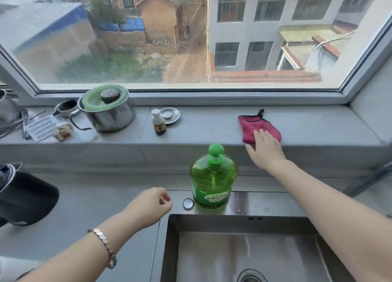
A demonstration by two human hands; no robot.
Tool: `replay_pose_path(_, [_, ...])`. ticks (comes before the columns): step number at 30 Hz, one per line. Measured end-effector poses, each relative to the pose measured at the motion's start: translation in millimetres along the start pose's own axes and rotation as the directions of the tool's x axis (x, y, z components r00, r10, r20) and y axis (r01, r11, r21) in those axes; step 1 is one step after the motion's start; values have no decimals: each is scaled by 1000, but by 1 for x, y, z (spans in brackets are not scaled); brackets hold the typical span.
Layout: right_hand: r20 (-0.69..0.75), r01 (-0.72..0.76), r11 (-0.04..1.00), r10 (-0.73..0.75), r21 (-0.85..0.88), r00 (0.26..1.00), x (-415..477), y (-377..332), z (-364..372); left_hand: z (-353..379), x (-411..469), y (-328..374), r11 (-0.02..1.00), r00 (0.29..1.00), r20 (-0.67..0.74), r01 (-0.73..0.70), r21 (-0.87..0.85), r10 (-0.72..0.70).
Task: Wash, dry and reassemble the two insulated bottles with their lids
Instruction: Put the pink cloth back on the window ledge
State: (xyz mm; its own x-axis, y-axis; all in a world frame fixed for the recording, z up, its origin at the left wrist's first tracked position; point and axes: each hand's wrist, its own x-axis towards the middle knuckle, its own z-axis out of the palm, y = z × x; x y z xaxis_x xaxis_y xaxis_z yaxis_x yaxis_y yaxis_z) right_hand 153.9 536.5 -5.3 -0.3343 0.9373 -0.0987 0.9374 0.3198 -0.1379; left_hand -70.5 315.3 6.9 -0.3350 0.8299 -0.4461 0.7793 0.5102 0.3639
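A pink cloth (252, 125) lies on the grey window ledge at the right. My right hand (265, 150) reaches up to it, straight fingers resting on the cloth's near edge. My left hand (151, 205) hovers over the counter just left of the steel sink (212, 250), fingers loosely curled and holding nothing. A green dish soap pump bottle (213, 179) stands on the sink's back rim between my hands. No insulated bottle or lid is in view.
On the ledge stand a steel pot with a green lid (108, 109), a small strainer (66, 108), a small brown bottle (158, 122) and a metal dish (170, 115). A dark cap (23, 196) lies at the counter's left. A round plug (188, 203) sits by the soap.
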Motion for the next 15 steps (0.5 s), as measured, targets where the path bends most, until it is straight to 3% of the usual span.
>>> replay_pose_path(3, [59, -51, 997, 54, -56, 997, -38, -2, -12, 12, -24, -13, 999, 999, 49, 3, -34, -2])
replay_pose_path(6, [264, 2, 996, 22, -89, 964, -96, -16, -27, 14, -56, -28, 999, 996, 90, -25, -26, 27])
replay_pose_path(10, [488, 195, 976, -124, -97, 864, -167, -71, -43, -3, -99, -51, 996, 997, 42, -68, -56, 70])
replay_pose_path(15, [483, 394, 916, -380, 77, 789, -216, -196, -48, -52, -151, -111, 990, 987, -107, -124, -64, 117])
